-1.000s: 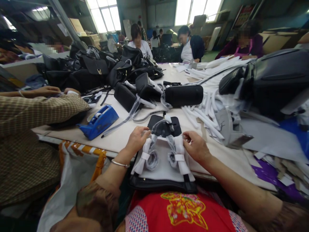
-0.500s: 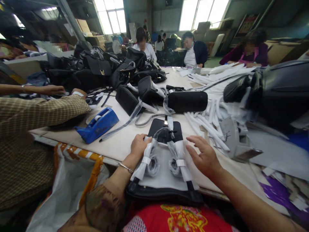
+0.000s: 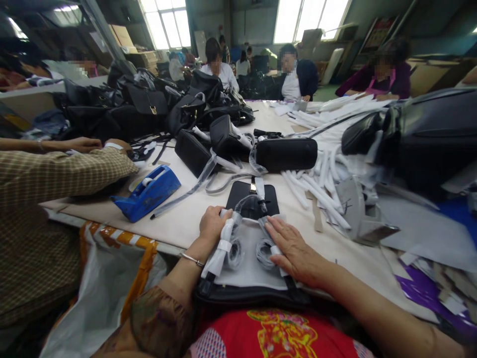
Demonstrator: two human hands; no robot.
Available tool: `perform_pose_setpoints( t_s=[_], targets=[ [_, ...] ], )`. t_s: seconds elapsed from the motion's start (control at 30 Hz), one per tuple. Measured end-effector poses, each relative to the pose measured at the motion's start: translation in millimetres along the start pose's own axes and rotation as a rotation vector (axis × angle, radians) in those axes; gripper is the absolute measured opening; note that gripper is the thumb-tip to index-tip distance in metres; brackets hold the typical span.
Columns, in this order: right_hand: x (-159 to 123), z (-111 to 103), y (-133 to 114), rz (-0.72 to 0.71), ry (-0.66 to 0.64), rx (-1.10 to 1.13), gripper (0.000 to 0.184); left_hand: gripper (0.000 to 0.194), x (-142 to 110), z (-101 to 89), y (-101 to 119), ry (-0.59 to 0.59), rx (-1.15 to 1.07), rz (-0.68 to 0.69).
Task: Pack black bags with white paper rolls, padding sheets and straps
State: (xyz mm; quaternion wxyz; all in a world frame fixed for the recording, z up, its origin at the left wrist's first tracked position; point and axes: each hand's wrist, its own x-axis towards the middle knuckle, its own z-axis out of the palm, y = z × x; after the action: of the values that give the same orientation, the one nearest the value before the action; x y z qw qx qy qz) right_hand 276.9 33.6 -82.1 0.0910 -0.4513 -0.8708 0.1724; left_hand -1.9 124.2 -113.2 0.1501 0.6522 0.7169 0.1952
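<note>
A black bag [image 3: 257, 297] lies in front of me at the table's edge, its flap [image 3: 240, 195] pointing away from me. White sheet covers its upper side, and two straps are bundled in clear and white wrapping. My left hand [image 3: 215, 223] is closed round the bag's upper left side, beside the left wrapped strap [image 3: 224, 247]; some fingertips are hidden. Flat on top of the right wrapped strap [image 3: 264, 249] rests my right hand [image 3: 294, 248], fingers stretched out and covering most of that strap.
Left of the bag stands a blue tape dispenser [image 3: 147, 193]. Black bags [image 3: 286, 155] lie beyond, with white rolls [image 3: 328, 199] to their right. A co-worker's checked sleeve [image 3: 67, 171] reaches in at left, above an open sack [image 3: 100, 283]. A larger black bag [image 3: 439, 144] is at right.
My right hand has moved left and down from beside the bag onto the right wrapped strap. The left hand stays at the bag's left side. The view has shifted slightly.
</note>
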Motion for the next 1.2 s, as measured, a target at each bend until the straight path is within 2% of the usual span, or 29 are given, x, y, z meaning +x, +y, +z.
perform_pose_setpoints(
  t_s=[0.1,0.17,0.3,0.37,0.47,0.53,0.6,0.67,0.77,0.87,0.93,1.0,1.1,1.2],
  targets=[
    [5.3,-34.9,-29.2,-0.063,0.125,0.013,0.072,0.043,-0.8,-2.2,0.5,0.001,-0.008,0.0],
    [9.8,-42.2,-41.7,-0.113,0.154,0.025,0.074,0.042,-1.6,-3.9,0.5,0.003,-0.015,0.005],
    [22.9,-19.4,-40.8,-0.083,-0.075,0.078,0.071,0.042,-0.2,-4.9,0.3,0.003,-0.039,0.018],
    [26.8,-7.6,-34.9,-0.059,-0.135,0.086,0.068,0.042,1.7,-4.8,0.2,0.0,-0.061,0.025],
    [19.5,-4.2,-28.7,-0.093,-0.086,0.108,0.066,0.041,-0.7,-8.0,-2.7,-0.012,-0.119,0.029],
    [5.5,-5.6,-25.3,-0.089,0.055,0.168,0.062,0.044,-10.0,-14.7,-9.0,-0.021,-0.167,0.011],
    [-11.9,-2.7,-20.8,0.021,0.25,0.267,0.059,0.051,-25.5,-24.9,-18.8,-0.04,-0.211,-0.025],
    [-27.4,6.5,-16.0,0.22,0.366,0.413,0.059,0.055,-43.0,-36.7,-29.0,-0.103,-0.276,-0.089],
    [-39.6,23.8,-14.1,0.44,0.318,0.632,0.063,0.057,-62.5,-51.9,-34.8,-0.23,-0.388,-0.213],
    [-39.9,29.7,-19.6,0.447,0.306,0.736,0.063,0.054,-72.0,-61.4,-22.7,-0.409,-0.553,-0.256],
    [-38.6,24.8,-23.7,0.405,0.324,0.815,0.064,0.051,-76.7,-68.7,-7.4,-0.56,-0.706,-0.249],
    [-38.5,17.2,-25.5,0.353,0.302,0.918,0.066,0.054,-80.7,-81.7,10.2,-0.647,-0.859,-0.245],
    [-39.5,9.6,-23.2,0.296,0.291,0.993,0.067,0.064,-80.8,-117.8,37.8,-0.617,-0.965,-0.235],
    [-41.6,8.4,-16.4,0.361,0.373,1.006,0.072,0.071,-71.6,-166.5,68.6,-0.522,-0.816,-0.159]
  ],
)
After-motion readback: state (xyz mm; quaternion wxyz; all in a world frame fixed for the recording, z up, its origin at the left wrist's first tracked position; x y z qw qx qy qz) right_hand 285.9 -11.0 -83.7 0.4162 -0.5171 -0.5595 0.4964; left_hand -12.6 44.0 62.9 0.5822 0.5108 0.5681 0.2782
